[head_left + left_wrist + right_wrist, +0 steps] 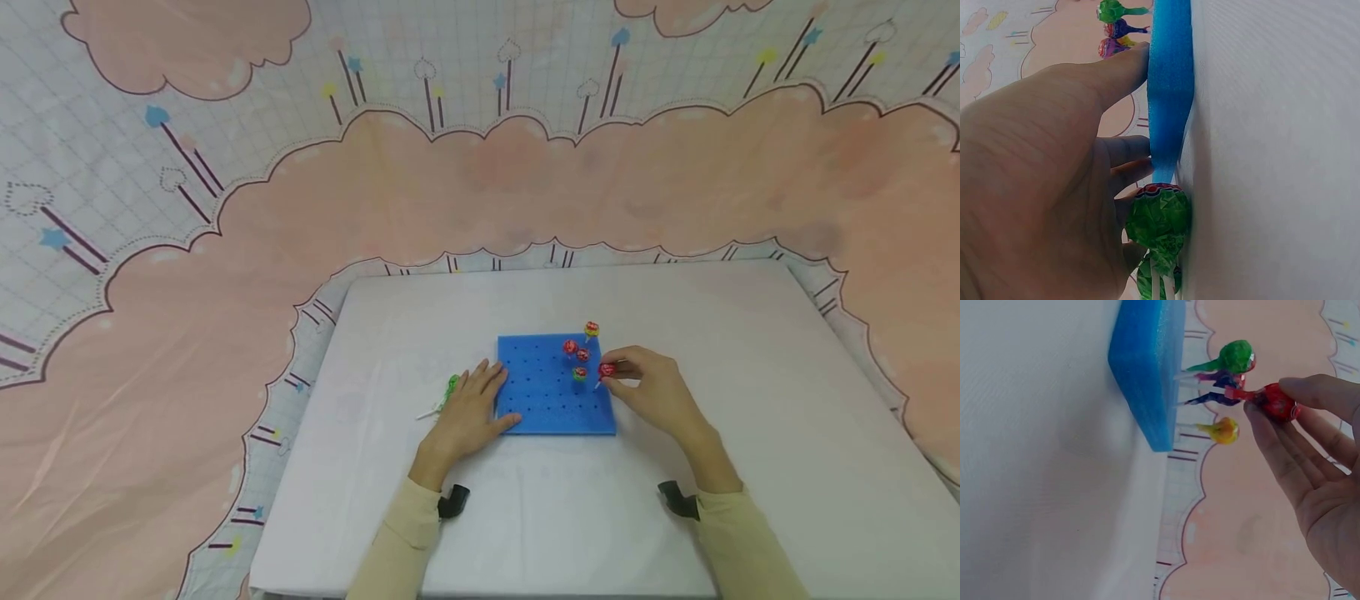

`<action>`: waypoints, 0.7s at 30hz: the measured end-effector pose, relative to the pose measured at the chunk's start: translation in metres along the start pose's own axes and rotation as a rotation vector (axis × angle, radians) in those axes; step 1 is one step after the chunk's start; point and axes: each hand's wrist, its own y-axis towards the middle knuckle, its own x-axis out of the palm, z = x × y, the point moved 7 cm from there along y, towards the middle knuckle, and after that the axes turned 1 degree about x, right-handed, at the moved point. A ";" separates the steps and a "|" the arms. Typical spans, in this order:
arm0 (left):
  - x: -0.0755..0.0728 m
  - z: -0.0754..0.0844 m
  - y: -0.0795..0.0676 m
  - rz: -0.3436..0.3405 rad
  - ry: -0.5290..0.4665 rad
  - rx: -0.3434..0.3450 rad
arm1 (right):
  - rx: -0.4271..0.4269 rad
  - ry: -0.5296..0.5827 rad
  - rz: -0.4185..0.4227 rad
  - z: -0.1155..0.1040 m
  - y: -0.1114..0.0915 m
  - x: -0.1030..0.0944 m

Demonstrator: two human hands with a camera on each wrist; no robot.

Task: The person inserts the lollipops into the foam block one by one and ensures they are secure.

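My right hand (652, 393) pinches a red lollipop (1279, 402) by its wrapped head between thumb and fingertips. Its stick points down toward the right part of a blue foam board (547, 423) dotted with small holes; whether the tip is in a hole I cannot tell. Standing in the board nearby are a yellow lollipop (1225, 430), a green lollipop (1235, 357) and two reddish or purple ones. Across the board's left edge rests my left hand (467, 414), fingers fairly straight, thumb on the near left corner.
Green-wrapped lollipops (1159, 219) lie on the white table (375, 517) left of the board, partly behind my left hand. A cloud-patterned cloth (525, 192) surrounds the table. Black wrist mounts (454, 502) sit at both cuffs.
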 end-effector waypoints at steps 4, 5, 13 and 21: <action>-0.001 0.002 -0.001 -0.001 -0.005 0.008 | -0.010 0.008 -0.015 0.000 0.000 0.003; -0.001 0.002 -0.001 -0.003 -0.005 0.009 | -0.010 0.009 -0.020 0.001 0.000 0.004; -0.005 0.004 0.000 0.017 -0.007 0.024 | 0.003 -0.028 -0.040 0.002 0.002 0.004; -0.005 0.003 -0.001 0.010 -0.003 0.018 | 0.022 -0.028 -0.058 0.004 0.002 0.006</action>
